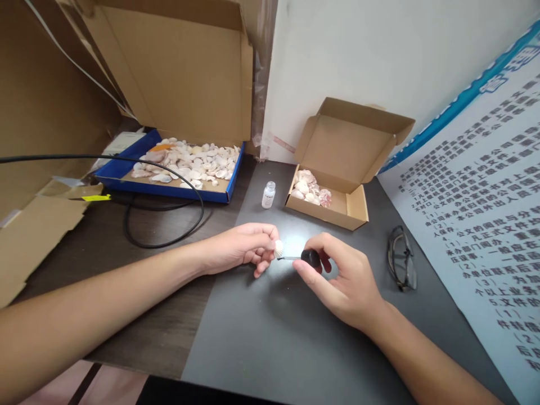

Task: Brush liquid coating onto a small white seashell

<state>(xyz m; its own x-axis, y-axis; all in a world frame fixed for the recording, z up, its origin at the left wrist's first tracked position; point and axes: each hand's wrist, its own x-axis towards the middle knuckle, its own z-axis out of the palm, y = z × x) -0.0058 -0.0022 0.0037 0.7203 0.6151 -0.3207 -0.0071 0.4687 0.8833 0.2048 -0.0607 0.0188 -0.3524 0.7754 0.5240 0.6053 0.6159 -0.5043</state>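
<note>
Over the dark grey mat, my left hand [248,247] pinches a small white ribbed seashell [278,248] between thumb and fingers. My right hand [343,278] is closed on the round black cap of a brush [311,258]. The brush's thin stem points left, and its dark tip is at the shell's lower edge; whether they touch I cannot tell. Behind both hands stands a small clear glass bottle [268,196] with a white label, upright and uncapped.
A blue-sided box [169,191] full of shells lies back left, with a black cable [201,216] looping before it. An open cardboard box [358,208] holding shells stands back right. Glasses [400,259] lie right, beside a printed sheet [476,225].
</note>
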